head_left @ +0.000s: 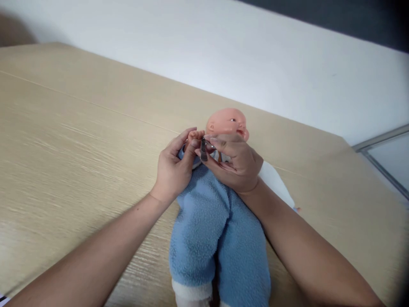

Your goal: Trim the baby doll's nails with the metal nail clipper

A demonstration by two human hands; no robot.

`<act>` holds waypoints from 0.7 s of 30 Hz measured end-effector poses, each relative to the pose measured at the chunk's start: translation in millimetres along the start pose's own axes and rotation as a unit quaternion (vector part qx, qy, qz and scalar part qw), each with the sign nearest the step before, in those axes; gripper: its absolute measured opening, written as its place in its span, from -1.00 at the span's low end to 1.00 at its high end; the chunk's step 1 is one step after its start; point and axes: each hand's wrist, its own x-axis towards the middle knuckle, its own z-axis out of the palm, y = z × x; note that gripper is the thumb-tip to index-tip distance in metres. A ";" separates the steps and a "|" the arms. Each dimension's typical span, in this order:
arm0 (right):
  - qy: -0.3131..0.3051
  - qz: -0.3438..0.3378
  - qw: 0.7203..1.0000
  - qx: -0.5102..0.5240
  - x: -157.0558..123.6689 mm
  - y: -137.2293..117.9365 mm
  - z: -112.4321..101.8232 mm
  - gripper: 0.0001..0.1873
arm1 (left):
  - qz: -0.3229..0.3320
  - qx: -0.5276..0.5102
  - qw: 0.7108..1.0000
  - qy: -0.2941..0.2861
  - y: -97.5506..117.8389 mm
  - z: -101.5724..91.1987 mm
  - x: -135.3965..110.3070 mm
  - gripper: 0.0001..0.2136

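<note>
A baby doll (pixel 227 123) in a fluffy blue suit (pixel 217 230) lies on its back on the wooden table (pixel 79 140), head away from me. My left hand (pixel 174 168) is closed around the doll's small hand (pixel 195 135), holding it up by the fingers. My right hand (pixel 234 164) pinches a small metal nail clipper (pixel 203 152) and holds it against the doll's hand. The doll's other arm, in a white sleeve (pixel 276 181), sticks out to the right behind my right wrist.
A white wall (pixel 255 55) runs along the table's far edge. At the far right there is a grey-framed panel (pixel 388 157) beyond the table corner. Bare tabletop spreads out to the left of the doll.
</note>
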 end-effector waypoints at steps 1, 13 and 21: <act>0.004 -0.006 1.000 -0.002 0.1 0.4 0.3 -0.69 | 0.000 0.000 1.000 0.000 0.2 0.0 0.1 -0.63; 0.018 -0.026 0.999 -0.001 2.2 1.4 2.5 -0.79 | 0.002 -0.003 1.000 -0.003 -0.9 0.0 -0.2 -0.66; 0.033 -0.004 0.999 0.003 -1.4 2.9 3.3 -0.68 | -0.001 -0.001 1.000 0.004 -0.4 0.7 -0.3 -0.62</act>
